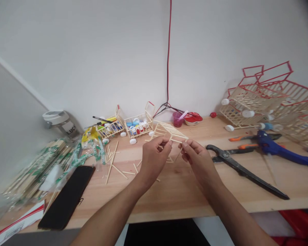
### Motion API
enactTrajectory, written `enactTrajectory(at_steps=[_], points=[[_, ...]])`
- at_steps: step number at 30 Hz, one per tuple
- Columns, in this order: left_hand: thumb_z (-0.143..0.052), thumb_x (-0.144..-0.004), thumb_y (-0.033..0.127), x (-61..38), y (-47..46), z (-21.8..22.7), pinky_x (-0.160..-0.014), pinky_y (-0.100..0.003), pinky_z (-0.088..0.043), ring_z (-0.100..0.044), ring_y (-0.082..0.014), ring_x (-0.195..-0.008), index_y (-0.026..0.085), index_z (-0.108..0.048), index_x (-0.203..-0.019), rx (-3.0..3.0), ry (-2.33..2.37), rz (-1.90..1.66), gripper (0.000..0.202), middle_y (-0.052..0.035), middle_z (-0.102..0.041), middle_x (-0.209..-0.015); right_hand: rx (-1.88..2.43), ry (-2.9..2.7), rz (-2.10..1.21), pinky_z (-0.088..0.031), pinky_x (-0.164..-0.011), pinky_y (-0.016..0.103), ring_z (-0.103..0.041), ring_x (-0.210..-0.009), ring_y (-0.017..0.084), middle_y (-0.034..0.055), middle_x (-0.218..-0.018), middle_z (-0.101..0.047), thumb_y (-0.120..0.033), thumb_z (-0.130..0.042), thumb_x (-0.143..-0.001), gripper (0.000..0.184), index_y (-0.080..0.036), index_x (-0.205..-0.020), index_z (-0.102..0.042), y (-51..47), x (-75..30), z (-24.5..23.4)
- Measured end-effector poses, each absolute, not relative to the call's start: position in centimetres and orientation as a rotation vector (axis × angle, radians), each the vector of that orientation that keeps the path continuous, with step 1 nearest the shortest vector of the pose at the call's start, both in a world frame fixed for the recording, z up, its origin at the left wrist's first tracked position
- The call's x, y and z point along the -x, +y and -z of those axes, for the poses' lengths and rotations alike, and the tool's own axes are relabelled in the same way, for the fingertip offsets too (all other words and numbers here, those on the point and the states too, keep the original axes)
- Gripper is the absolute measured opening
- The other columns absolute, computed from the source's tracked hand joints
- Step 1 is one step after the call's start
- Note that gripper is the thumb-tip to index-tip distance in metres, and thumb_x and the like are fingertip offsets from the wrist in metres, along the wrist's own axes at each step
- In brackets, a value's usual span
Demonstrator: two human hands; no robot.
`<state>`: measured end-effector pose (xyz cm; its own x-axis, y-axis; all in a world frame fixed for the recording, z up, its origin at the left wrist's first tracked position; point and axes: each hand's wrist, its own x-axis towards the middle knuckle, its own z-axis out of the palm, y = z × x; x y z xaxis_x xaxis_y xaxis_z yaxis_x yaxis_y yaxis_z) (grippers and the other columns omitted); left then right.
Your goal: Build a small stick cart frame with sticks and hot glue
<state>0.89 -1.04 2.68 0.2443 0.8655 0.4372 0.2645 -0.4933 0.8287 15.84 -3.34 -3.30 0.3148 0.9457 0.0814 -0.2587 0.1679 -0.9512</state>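
Observation:
My left hand [155, 160] and my right hand [197, 159] hover over the wooden bench top [174, 191]. Between their fingertips they pinch a small frame of glued wooden sticks [168, 130], which is tilted and raised above the bench. Its lower part is hidden behind my fingers. Loose wooden sticks [112, 164] lie scattered on the bench just left of my left hand. Some short stick pieces [170, 159] show between my hands.
Stick-built cribs holding bottle caps [140, 124] stand at the back. Right of my hands lie large black pliers [241, 169] and a blue glue gun [279, 148]. Red-trimmed stick structures [279, 102] rise at the right. A black phone [66, 196] and wrapped stick packs [36, 167] sit at the left.

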Motion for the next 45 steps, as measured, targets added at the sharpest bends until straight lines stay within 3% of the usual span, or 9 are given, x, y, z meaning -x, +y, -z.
enactTrajectory(at_steps=[27,35,45], points=[[-0.057,-0.084,0.018,-0.83,-0.92,-2.51,-0.055,-0.020,-0.040,-0.056,-0.0104,-0.059,0.016,-0.069,-0.073,-1.927,1.043,-1.236,0.016,0.0010,-0.067,-0.067,1.128,-0.946,-0.989,-0.034,-0.055,0.026,-0.044,-0.057,0.009,0.0007,-0.081,-0.068,-0.055,-0.077,-0.072,0.039,-0.021,-0.074,-0.056,-3.41,-16.17,2.69],[-0.058,-0.085,0.018,-0.53,-0.84,-2.71,-0.057,-0.021,-0.041,-0.058,-0.0110,-0.062,0.017,-0.069,-0.072,-1.965,1.045,-1.233,0.017,0.0009,-0.068,-0.068,1.131,-1.011,-0.999,-0.036,-0.058,0.026,-0.045,-0.060,0.010,0.0014,-0.084,-0.068,-0.053,-0.075,-0.075,0.035,-0.021,-0.076,-0.062,-3.45,-16.45,2.73],[-0.058,-0.088,0.020,-0.51,-0.58,-2.34,-0.061,-0.022,-0.044,-0.060,-0.0114,-0.066,0.017,-0.071,-0.078,-1.948,1.012,-1.256,0.017,-0.0002,-0.071,-0.075,1.030,-0.977,-1.155,-0.041,-0.059,0.024,-0.056,-0.079,0.015,0.0041,-0.092,-0.068,-0.050,-0.079,-0.072,0.034,-0.022,-0.088,-0.067,-3.03,-16.72,3.38]])
